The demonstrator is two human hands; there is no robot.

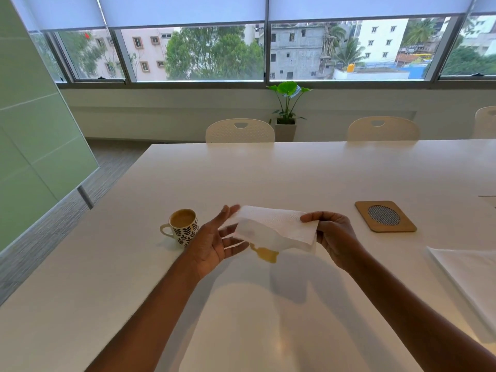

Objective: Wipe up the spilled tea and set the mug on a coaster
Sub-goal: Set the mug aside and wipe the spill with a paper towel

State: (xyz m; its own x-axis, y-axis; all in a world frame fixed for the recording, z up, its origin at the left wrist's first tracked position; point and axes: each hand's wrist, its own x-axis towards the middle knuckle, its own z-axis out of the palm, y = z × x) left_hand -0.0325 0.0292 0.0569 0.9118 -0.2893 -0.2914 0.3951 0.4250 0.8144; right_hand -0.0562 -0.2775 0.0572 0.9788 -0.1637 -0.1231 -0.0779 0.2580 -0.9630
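A folded white paper towel (276, 226) hangs above the white table (268, 170). My right hand (331, 238) pinches its right edge. My left hand (218, 241) is spread with straight fingers touching the towel's left edge. A small yellow-brown tea puddle (267, 255) lies on the table just below the towel, partly hidden by it. A white mug (183, 226) with dark leaf print, holding milky tea, stands on the bare table left of my left hand. A square wooden coaster (385, 216) with a round mesh centre lies to the right.
More white paper towel (472, 269) lies at the table's right edge. White chairs (240, 131) stand at the far side, with a potted plant (287, 108) behind them. A green glass partition (35, 130) runs along the left.
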